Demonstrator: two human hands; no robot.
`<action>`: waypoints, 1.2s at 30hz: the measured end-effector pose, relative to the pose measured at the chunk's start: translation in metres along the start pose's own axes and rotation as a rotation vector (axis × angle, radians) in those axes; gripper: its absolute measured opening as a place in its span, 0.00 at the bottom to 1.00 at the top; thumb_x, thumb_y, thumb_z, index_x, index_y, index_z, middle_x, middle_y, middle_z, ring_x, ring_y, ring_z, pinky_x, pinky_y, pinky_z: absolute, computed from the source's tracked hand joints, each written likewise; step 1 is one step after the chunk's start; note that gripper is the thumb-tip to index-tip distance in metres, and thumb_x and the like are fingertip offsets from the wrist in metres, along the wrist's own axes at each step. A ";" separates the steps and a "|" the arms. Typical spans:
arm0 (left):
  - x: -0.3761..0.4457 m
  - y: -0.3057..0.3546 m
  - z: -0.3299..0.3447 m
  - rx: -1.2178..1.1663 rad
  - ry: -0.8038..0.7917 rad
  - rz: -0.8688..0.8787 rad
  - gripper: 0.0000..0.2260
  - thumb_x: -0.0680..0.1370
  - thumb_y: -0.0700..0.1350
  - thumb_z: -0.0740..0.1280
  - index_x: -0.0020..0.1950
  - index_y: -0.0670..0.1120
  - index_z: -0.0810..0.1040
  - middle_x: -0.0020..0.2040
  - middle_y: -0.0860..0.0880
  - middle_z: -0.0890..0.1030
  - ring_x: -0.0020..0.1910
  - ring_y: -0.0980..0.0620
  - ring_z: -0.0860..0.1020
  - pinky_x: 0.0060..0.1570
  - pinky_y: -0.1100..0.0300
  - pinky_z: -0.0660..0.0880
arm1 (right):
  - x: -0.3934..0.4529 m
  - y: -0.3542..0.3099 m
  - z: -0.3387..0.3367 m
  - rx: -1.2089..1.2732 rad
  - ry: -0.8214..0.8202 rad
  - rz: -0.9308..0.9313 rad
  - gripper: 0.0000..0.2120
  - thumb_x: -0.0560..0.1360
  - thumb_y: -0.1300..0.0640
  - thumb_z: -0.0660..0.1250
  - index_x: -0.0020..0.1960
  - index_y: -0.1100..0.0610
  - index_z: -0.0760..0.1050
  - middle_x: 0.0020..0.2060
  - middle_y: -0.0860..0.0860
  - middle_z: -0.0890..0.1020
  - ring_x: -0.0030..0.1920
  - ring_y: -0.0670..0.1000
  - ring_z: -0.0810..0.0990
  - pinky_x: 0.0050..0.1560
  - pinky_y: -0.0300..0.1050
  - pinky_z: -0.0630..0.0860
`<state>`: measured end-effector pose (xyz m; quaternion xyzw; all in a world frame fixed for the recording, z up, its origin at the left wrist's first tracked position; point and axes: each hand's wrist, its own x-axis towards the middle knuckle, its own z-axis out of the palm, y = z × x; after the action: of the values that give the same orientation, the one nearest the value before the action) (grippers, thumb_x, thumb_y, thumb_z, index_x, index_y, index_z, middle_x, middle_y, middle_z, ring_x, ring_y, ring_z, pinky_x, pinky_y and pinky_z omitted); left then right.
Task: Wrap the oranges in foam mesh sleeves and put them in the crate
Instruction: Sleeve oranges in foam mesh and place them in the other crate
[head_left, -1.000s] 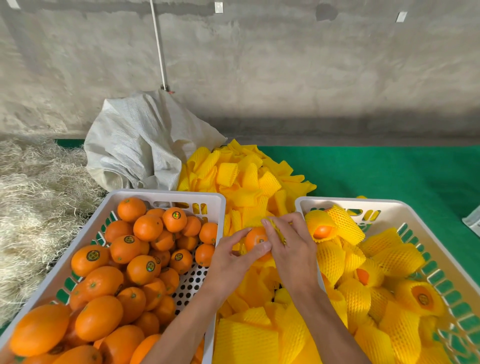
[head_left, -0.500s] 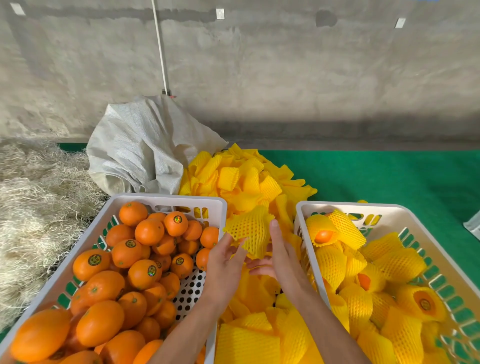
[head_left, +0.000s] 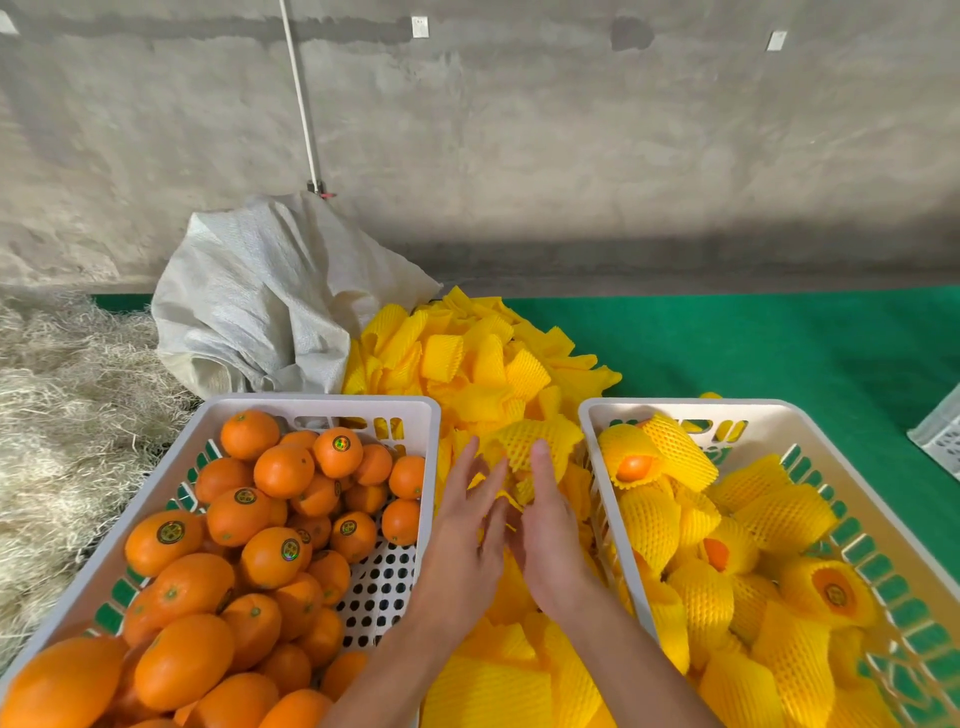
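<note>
Between the two crates a wrapped orange (head_left: 543, 441) in a yellow foam mesh sleeve sits at the top of my hands. My right hand (head_left: 548, 535) has its straight thumb against the sleeve, and its other fingers curl loosely lower down, off the orange. My left hand (head_left: 467, 525) has straight, spread fingers just left of the sleeve and holds nothing. The left white crate (head_left: 322, 405) holds several bare oranges (head_left: 283, 470). The right white crate (head_left: 769, 410) holds several wrapped oranges (head_left: 670, 452).
A heap of loose yellow mesh sleeves (head_left: 483, 364) lies between and behind the crates on a green mat (head_left: 779, 343). A white woven sack (head_left: 270, 301) sits behind the left crate, with straw (head_left: 67, 415) at the far left. A concrete wall rises behind.
The bare orange seen a second ago now has a mesh sleeve over it. My left fingers have straightened away from it, and the wrapped orange has shifted right toward the right crate.
</note>
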<state>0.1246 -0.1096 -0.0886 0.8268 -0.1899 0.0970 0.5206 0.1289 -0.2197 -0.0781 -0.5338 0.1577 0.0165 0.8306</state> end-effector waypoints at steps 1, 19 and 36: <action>0.000 0.003 0.000 -0.024 -0.013 0.019 0.19 0.86 0.45 0.63 0.76 0.58 0.73 0.82 0.61 0.58 0.79 0.63 0.60 0.75 0.69 0.62 | 0.002 -0.002 -0.002 0.024 0.033 -0.030 0.33 0.75 0.25 0.61 0.72 0.45 0.75 0.66 0.48 0.82 0.65 0.52 0.82 0.68 0.57 0.77; -0.004 -0.080 -0.050 0.540 -0.557 -0.744 0.10 0.86 0.43 0.59 0.48 0.45 0.76 0.47 0.46 0.79 0.45 0.46 0.78 0.53 0.54 0.78 | 0.025 -0.010 -0.032 -0.178 0.127 -0.051 0.24 0.82 0.41 0.64 0.72 0.49 0.65 0.61 0.54 0.83 0.47 0.57 0.88 0.44 0.51 0.84; -0.014 -0.074 -0.043 0.997 -1.225 -0.666 0.16 0.83 0.41 0.65 0.71 0.39 0.76 0.69 0.39 0.77 0.69 0.39 0.75 0.68 0.49 0.71 | 0.018 0.052 -0.028 -1.441 -0.483 0.173 0.30 0.72 0.24 0.63 0.63 0.44 0.76 0.62 0.48 0.80 0.53 0.48 0.77 0.45 0.43 0.75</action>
<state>0.1440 -0.0392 -0.1354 0.8784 -0.1202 -0.4524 -0.0967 0.1296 -0.2249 -0.1394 -0.9111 -0.0369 0.2964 0.2841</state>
